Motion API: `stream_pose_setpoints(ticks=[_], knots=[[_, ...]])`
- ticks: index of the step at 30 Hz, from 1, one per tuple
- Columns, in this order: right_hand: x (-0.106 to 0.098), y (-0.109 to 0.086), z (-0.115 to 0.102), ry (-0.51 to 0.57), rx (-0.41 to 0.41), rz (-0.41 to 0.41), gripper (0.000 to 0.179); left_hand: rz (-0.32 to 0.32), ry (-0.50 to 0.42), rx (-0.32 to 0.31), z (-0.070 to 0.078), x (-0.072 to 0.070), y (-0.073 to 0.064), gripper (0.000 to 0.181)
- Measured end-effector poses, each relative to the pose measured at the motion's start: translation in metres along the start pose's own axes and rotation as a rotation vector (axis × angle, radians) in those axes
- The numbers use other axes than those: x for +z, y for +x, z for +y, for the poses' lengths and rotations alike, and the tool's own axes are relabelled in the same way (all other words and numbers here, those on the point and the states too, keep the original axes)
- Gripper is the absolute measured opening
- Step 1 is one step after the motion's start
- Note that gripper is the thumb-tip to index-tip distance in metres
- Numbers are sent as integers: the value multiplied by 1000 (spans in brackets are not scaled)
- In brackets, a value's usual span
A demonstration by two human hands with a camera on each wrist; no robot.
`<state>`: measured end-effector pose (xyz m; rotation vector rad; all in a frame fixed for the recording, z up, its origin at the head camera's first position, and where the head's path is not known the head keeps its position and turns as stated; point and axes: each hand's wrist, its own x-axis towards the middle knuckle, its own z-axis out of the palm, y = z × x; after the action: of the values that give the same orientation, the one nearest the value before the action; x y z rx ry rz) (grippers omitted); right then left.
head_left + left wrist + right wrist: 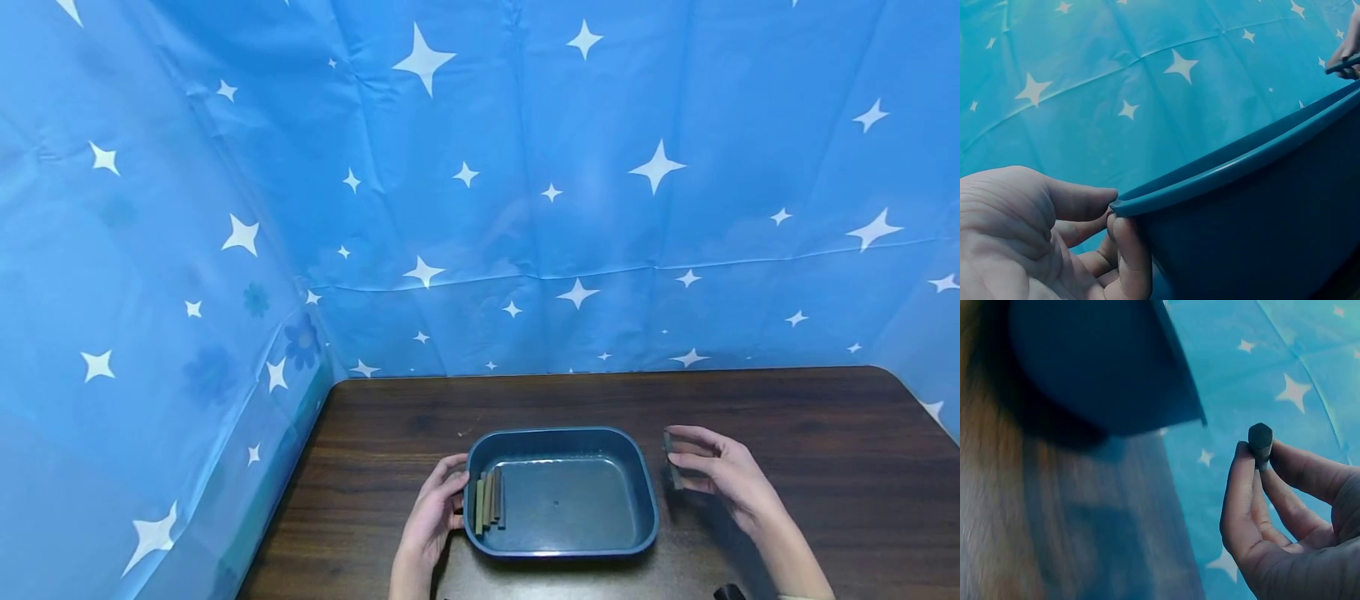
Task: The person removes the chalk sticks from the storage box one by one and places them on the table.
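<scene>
A blue rectangular tray (pixel 562 553) with rounded corners stands on the table. My left hand (pixel 432 512) is at its left end, and in the left wrist view the thumb and fingers pinch the rim (pixel 1222 172). Inside the tray, along the left wall, several thin sticks (pixel 488 500) in olive, brown and grey lie side by side. Off the tray's right end, my right hand (pixel 731 475) pinches a dark grey-green stick (pixel 671 460) between thumb and fingertips. The right wrist view shows this stick's (pixel 1261 439) six-sided end facing the camera.
The dark wood-grain table (pixel 832 442) reaches back to a blue curtain (pixel 495 225) with white stars. Another stretch of curtain runs along the left side. A small black object (pixel 728 592) shows at the bottom edge near the right forearm.
</scene>
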<state>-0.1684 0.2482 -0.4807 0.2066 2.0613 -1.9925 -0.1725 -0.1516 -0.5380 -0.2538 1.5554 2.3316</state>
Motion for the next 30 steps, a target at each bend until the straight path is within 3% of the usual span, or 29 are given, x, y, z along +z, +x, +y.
stream_pose_setpoints(ticks=[8,18,26,30], knots=[[-22,-7,20,-27,64,49,64,-6,-19,-10,0,-1,-1,36],[-50,-13,41,-71,119,98,68,-21,-6,32,-1,1,-1,34],[-64,-18,58,-55,122,131,61,-12,4,12,1,1,-2,35],[-66,-17,56,-165,121,163,56,-10,-4,1,1,1,-2,38]])
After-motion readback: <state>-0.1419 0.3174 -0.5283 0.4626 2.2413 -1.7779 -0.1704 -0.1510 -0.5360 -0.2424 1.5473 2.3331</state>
